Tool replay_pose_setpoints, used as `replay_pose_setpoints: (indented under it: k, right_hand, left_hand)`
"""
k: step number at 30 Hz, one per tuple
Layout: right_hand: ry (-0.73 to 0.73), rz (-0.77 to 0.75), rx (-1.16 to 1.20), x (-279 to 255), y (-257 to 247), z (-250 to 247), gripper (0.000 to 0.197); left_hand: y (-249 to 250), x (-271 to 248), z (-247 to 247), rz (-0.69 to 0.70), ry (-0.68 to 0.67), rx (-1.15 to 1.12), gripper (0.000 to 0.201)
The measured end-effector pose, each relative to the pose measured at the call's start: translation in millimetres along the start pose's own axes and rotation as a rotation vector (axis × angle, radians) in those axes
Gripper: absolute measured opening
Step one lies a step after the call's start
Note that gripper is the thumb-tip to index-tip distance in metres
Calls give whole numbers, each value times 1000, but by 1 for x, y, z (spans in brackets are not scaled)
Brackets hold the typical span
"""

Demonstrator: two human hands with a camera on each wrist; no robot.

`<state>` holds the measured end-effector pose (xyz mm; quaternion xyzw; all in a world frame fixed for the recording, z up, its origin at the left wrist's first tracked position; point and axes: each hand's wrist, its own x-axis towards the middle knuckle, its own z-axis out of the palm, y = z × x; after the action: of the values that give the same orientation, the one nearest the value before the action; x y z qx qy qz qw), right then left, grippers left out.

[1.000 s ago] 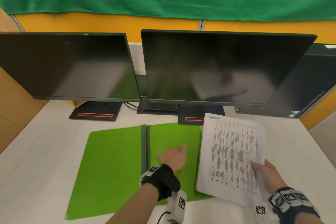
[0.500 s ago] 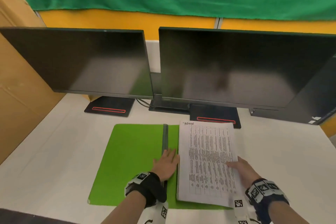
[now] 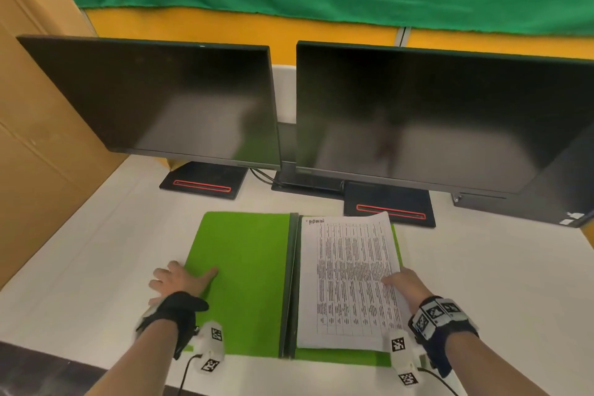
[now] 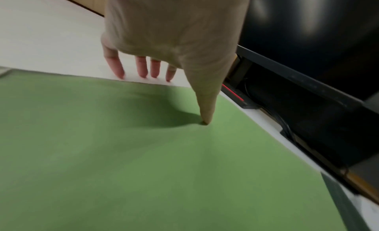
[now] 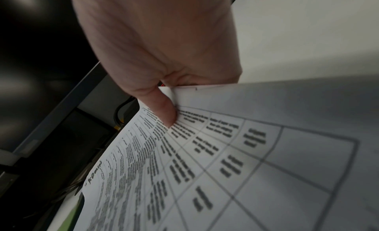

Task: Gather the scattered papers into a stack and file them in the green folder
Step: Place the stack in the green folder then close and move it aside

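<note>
At lower right of the head view, the white printed paper stack is pinched at its edge by the right hand to seat it on the open bright-green card folder, whose left flap is pinned by the spread left hand, apparently for closing.

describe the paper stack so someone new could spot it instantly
On the white desk before the two monitors lies an open green folder. The paper stack lies on its right half, the right hand gripping its right edge. Only it is white with printed tables.

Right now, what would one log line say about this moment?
phase: filing | paper stack: on green folder right half | right hand: pinching stack edge | left hand: at left cover edge, thumb on cover
</note>
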<state>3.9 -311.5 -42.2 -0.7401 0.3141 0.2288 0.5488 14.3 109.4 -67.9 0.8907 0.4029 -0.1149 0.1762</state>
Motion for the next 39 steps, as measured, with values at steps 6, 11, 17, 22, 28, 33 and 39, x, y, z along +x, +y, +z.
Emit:
replay_pose_setpoints:
  k: [6,11,17,22,28,33,39]
  right_hand:
    - [19,1,-10,-2,-3,5,26]
    - [42,16,-54,1,1,3,21]
    - [52,69,-93,3,1,1,26]
    - [3,45,-105,-3,2,0,46]
    - [17,-71,155,-12,16,-19,32]
    - [5,-33,428,-19,31,-42,25]
    - [11,-85,30,-19,26,-35,31]
  left_hand:
    - [0,25,-4,-33,-106,-174,95]
    - [-1,17,-43,224,-245,6,53]
    - [17,-29,-143,492,-563,-315,16]
    - [68,-113,-152,687,-957,-521,42]
    - [124,-157,-22,1055,-658,-4,48]
    - [113,-155,53,1009,-515,376,74]
    - [103,-152,68,1036,-490,454,80]
